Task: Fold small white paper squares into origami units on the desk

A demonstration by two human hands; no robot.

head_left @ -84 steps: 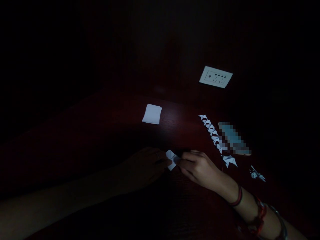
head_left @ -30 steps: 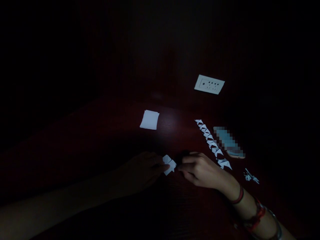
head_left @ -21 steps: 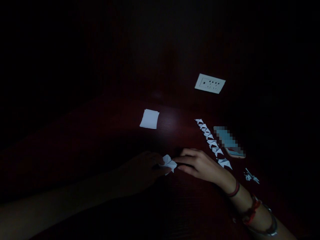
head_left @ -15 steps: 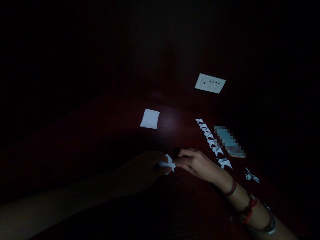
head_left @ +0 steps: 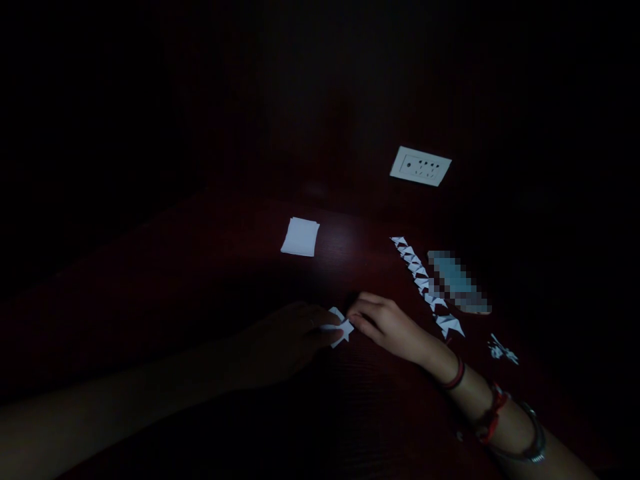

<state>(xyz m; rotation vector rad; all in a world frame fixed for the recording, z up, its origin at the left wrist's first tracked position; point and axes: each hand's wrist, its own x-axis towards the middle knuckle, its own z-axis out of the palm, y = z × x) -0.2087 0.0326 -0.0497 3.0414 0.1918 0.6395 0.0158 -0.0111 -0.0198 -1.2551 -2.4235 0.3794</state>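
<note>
A small white folded paper (head_left: pixel 346 329) with pointed corners lies between my two hands, low over the dark red table. Dimly lit, my left hand (head_left: pixel 305 330) pinches it from the left, thumb and forefinger closed over its middle. My right hand (head_left: pixel 387 327) has its fingers bent together at the paper's upper right edge; the fingertips meet a corner there. Part of the paper is hidden under the left fingers. To the right of my right hand runs a row of several folded white paper pieces (head_left: pixel 414 268), with one more folded piece (head_left: pixel 450 325) at its near end.
A stack of white paper sheets (head_left: pixel 301 237) lies farther back on the table (head_left: pixel 350 267). A phone-like object (head_left: pixel 460 283), its face pixelated, rests right of the folded row. Small white scraps (head_left: pixel 503 350) lie nearer. A white socket plate (head_left: pixel 421 166) is on the wall.
My right hand has shifted slightly up and left, its fingers drawn closer together at the paper's corner. The left thumb has moved inward over the paper's middle.
</note>
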